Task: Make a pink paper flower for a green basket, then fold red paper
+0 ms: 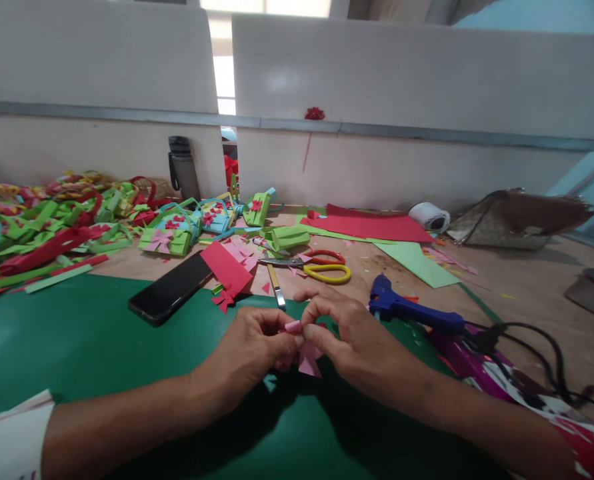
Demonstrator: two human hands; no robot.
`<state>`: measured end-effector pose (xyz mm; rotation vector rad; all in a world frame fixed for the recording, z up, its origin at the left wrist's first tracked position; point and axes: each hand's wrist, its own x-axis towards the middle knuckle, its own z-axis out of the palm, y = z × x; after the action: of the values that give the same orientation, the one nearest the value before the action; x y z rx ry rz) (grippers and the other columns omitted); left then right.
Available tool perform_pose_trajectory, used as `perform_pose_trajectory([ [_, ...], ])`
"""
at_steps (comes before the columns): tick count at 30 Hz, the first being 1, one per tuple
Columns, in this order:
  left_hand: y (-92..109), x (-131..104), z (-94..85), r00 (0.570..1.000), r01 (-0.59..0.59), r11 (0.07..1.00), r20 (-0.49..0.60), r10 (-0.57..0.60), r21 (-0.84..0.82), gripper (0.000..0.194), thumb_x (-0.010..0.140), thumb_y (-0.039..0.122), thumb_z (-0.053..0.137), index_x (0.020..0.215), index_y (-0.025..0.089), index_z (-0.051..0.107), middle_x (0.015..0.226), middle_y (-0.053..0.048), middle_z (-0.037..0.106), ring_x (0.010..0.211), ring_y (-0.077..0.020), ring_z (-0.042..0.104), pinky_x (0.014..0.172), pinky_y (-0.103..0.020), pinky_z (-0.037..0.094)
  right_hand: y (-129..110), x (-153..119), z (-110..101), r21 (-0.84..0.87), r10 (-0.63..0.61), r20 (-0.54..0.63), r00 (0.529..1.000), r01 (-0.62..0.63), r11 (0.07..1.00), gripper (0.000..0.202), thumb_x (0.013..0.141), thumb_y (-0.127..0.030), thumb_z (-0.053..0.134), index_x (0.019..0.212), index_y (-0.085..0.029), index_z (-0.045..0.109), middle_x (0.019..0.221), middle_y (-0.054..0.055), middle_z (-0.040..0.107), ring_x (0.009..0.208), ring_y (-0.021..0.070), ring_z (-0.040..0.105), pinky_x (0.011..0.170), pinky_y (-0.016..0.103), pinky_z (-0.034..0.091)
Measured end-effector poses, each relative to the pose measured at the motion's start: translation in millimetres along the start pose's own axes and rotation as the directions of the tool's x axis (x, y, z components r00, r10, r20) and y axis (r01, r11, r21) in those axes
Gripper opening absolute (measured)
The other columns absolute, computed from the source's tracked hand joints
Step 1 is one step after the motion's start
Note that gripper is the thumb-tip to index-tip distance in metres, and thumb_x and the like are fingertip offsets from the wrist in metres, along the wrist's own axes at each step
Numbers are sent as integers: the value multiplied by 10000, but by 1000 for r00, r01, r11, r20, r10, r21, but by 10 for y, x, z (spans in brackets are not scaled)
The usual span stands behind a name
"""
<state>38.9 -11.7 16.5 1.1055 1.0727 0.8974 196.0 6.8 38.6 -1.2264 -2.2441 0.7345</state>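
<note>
Two hands (254, 341) (347, 327) pinching | folded pink paper (309, 361) | glossy green mat (97, 353)

The small pink folded paper piece (309, 364) looks matt and smooth, as does the large red flat paper sheet (377, 224). The broad green flat mat (97, 347) has a smooth, faintly glossy plastic look. The black rectangular phone (171, 288) shows a glossy, glassy face. The red-and-yellow-handled scissors (303, 263) pair grey metal blades with smooth plastic grips. The brown-and-beige bag (497, 219) may be leather or coated cloth; blur hides which.
</note>
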Motion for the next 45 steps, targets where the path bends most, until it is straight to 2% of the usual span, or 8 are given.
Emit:
perform_pose_trajectory([
  [9, 2, 0, 6, 1000, -13, 998, -21, 14, 56, 100, 614, 229, 623, 562, 154, 582, 502, 29, 528, 510, -96, 438, 527, -219, 332, -10, -3, 25, 8, -58, -14, 998, 59, 998, 193, 828, -63, 511, 670, -171, 542, 983, 35, 584, 976, 175, 536, 886, 344, 363],
  [22, 5, -6, 21, 999, -33, 996, -6, 34, 79, 204, 650, 303, 647, 545, 160, 545, 516, 19, 512, 523, -100, 418, 525, -222, 299, 43, -29, 64, -70, -125, -30, 992, 123, 990, 194, 823, -35, 473, 698, -183, 464, 842, 28, 524, 849, 174, 472, 809, 343, 366],
  [26, 10, 2, 14, 999, -35, 996, -2, 35, 87, 184, 634, 284, 657, 581, 163, 530, 529, 38, 491, 515, -91, 397, 513, -217, 290, 24, -7, 57, -92, -93, -32, 995, 89, 992, 196, 810, -25, 482, 685, -176, 481, 831, 26, 533, 853, 174, 482, 814, 345, 357],
  [30, 15, 13, 3, 1000, -18, 996, -6, 19, 89, 173, 612, 260, 692, 626, 150, 559, 588, 28, 527, 546, -95, 446, 544, -217, 345, 7, -4, 24, -78, -63, -18, 998, 62, 995, 190, 818, -50, 502, 676, -176, 512, 848, 21, 558, 881, 177, 499, 838, 350, 347],
  [34, -23, 41, -29, 999, 40, 994, -4, -41, -106, 234, 635, 285, 741, 614, 148, 552, 548, 37, 508, 496, -71, 434, 515, -197, 356, 0, -5, -37, 44, -32, -5, 999, 32, 999, 271, 956, -256, 405, 714, -192, 509, 789, 5, 554, 792, 162, 517, 755, 320, 379],
  [37, -70, 73, -65, 998, 62, 973, 16, -59, -223, 247, 668, 322, 766, 709, 147, 596, 641, 14, 560, 540, -76, 491, 537, -198, 400, -9, -2, -67, 152, 19, -38, 999, -13, 988, 303, 983, -381, 334, 831, -197, 520, 792, 1, 561, 752, 153, 526, 700, 293, 403],
  [40, -97, 92, -81, 998, 63, 967, -3, -66, -247, 263, 678, 335, 778, 773, 148, 621, 710, -2, 589, 588, -86, 531, 565, -210, 437, -22, 4, -59, 198, 52, -23, 998, -46, 979, 218, 937, -375, 445, 883, -190, 548, 851, 14, 609, 806, 163, 556, 729, 283, 418],
  [45, -108, 75, -71, 998, 60, 962, 11, -59, -268, 281, 665, 333, 797, 749, 147, 603, 714, -13, 611, 605, -96, 561, 534, -195, 420, -41, 9, -21, 228, 158, 66, 985, -169, 959, 117, 852, -279, 546, 786, -182, 550, 776, 3, 629, 744, 158, 574, 669, 262, 423],
])
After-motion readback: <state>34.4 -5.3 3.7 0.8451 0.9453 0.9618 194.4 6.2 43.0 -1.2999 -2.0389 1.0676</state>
